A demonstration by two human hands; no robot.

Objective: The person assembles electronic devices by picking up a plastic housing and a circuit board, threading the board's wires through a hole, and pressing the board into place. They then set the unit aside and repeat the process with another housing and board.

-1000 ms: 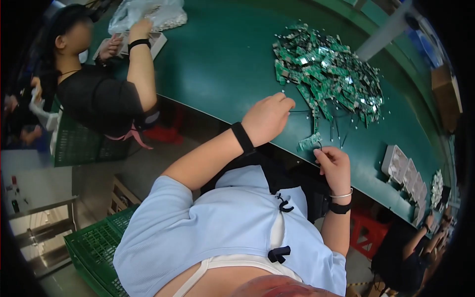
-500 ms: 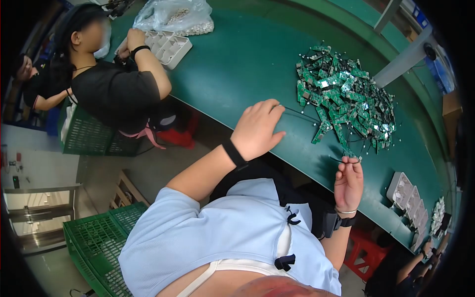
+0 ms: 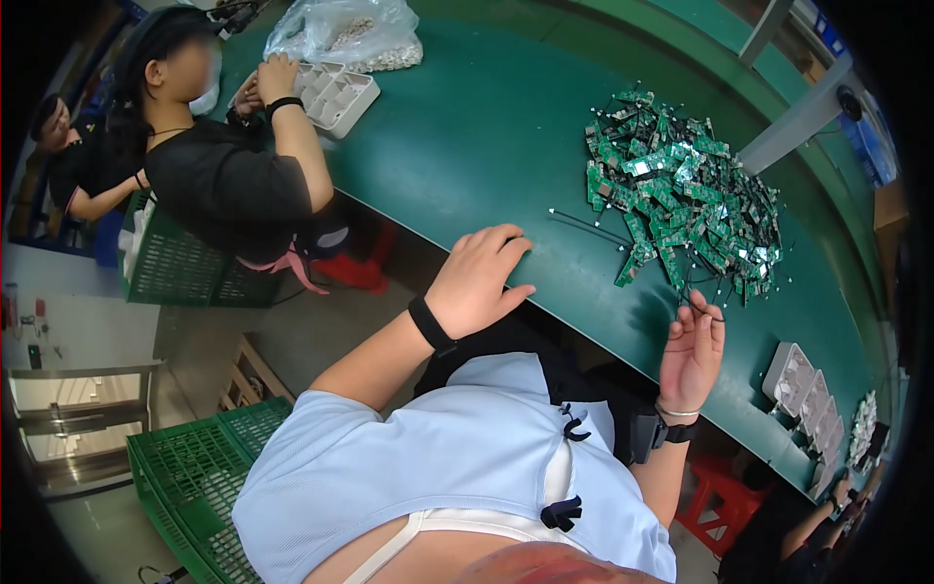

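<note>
A heap of small green circuit boards [image 3: 671,180] with thin black wires and white plugs lies on the green table [image 3: 467,117]. At the heap's near side my right hand [image 3: 693,355] has its fingertips pinched on a thin black wire [image 3: 713,316]. Whether a board hangs from that wire is hard to see. My left hand [image 3: 477,277] is open, palm down with fingers stretched, at the table's near edge, holding nothing. Between it and the heap, loose black wires [image 3: 589,226] stick out over the tabletop.
On the right stands a pale compartment tray [image 3: 803,384] beside small white parts [image 3: 862,428]. A co-worker [image 3: 224,165] works at the left by another divided tray [image 3: 336,97] and a clear plastic bag [image 3: 341,34]. A grey post [image 3: 798,117] rises behind the heap.
My left hand has drawn back left and nearer to me, off the ends of the loose wires. My right hand has moved slightly up and right, still pinching.
</note>
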